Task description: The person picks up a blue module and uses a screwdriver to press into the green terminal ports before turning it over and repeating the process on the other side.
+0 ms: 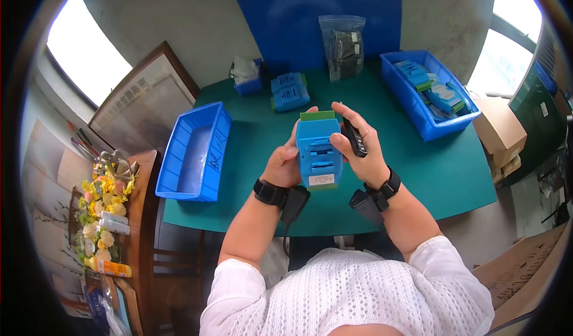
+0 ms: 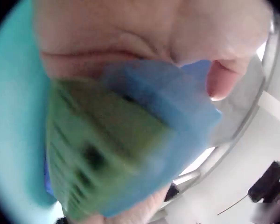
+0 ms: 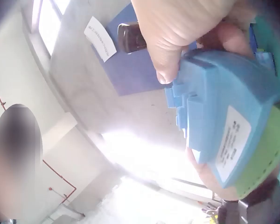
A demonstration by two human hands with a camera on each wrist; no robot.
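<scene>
A blue module (image 1: 320,152) with green connector strips at both ends is held between both hands above the table's middle. The left hand (image 1: 285,164) grips its left side, thumb on the edge. With its thumb on the front face, the right hand (image 1: 365,157) pinches the right side and also holds a small black object (image 1: 354,138). The left wrist view shows the green connector (image 2: 98,149) and blue housing (image 2: 177,107) close to the palm. In the right wrist view, a white label (image 3: 234,142) is on the module (image 3: 214,93), beside the right thumb.
A blue bin (image 1: 197,151) stands at left; another (image 1: 430,94) at right holds several blue modules. Further blue modules (image 1: 289,91), a bag of dark parts (image 1: 346,49) and a small blue box (image 1: 248,82) are at the back of the green table (image 1: 418,181).
</scene>
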